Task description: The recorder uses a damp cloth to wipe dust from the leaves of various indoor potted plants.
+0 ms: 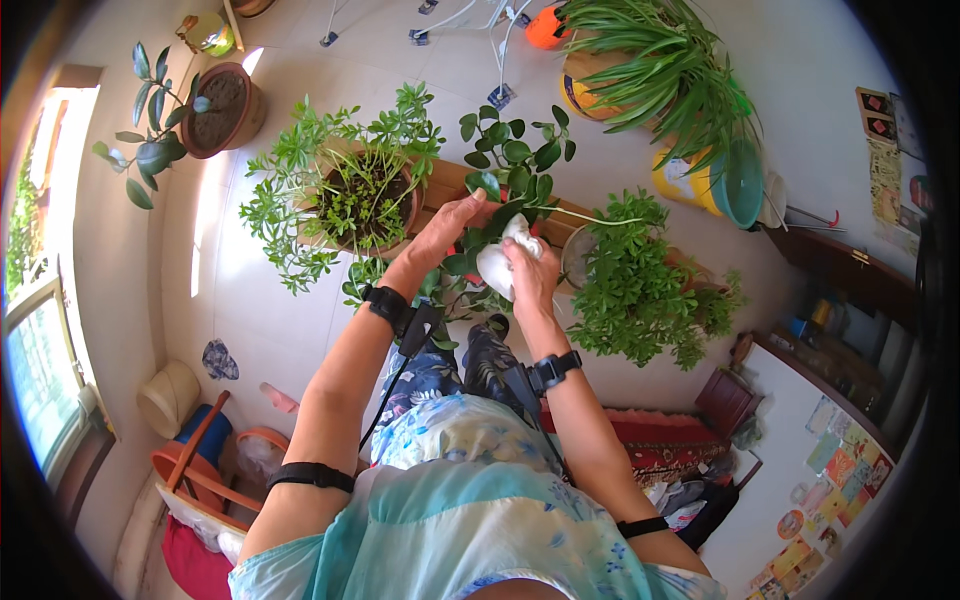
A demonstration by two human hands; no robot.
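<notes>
Between my hands stands a potted plant with broad, dark green leaves [516,151], in the middle of a wooden bench. My right hand [535,272] grips a crumpled white cloth [496,270], pressed close against these leaves. On the other side, my left hand [455,225] is closed on one of the leaves, its fingertips partly hidden by foliage. A bushy light green plant [370,200] in a round pot is to the left of my left hand. Dense green foliage [640,285] fills the bench's right side, beside my right hand.
A rubber-type plant in a brown pot [222,110] stands at the far left. Yellow pots and a teal bucket [737,185] are at the far right, under a long-leaved plant [650,75]. White metal stand legs [497,50] rest on the floor ahead. A basket [190,470] sits lower left.
</notes>
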